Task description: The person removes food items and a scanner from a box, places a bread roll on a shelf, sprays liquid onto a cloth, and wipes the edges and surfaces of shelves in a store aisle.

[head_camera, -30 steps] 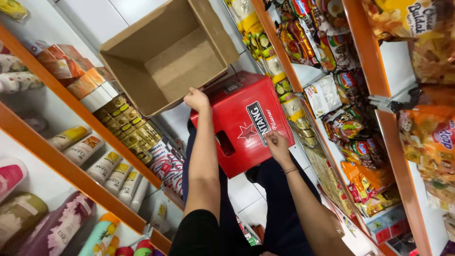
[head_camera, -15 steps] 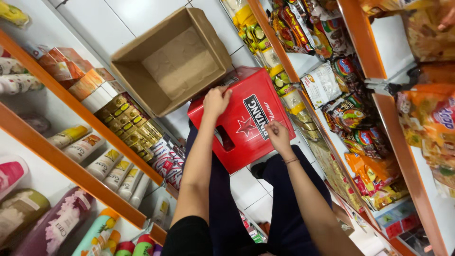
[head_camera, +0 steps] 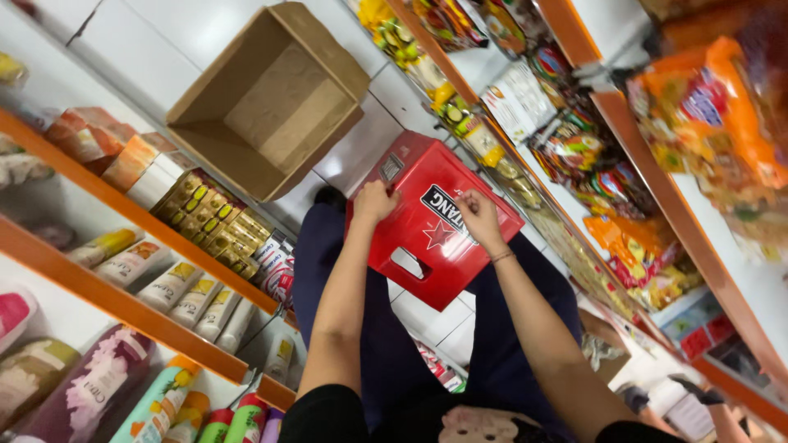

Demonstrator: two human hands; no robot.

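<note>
Head view, tilted, looking down a shop aisle between orange-edged shelves. Red plastic bottle crate [head_camera: 431,221] upturned on the white tiled floor [head_camera: 361,139] between the knees, solid base uppermost, long axis running from near the left knee away toward the right-hand shelving. Left hand [head_camera: 373,201] on the crate's near top corner, fingers curled over the edge in a grip. Right hand [head_camera: 478,217] resting on the top face near the printed label, fingers bent and pressing down; whether hooked over the far edge cannot be told. Both hands directly on the crate, left nearer the corner, right nearer the middle. Hand slot visible in the side facing the camera, below and between the wrists. Empty cardboard box [head_camera: 271,102] open-mouthed on the floor just beyond the crate, apart from it. Tubes and small cartons [head_camera: 205,221] on the left shelf close beside the left arm; snack packets [head_camera: 574,156] close on the right; free floor mainly ahead, between crate and box
</note>
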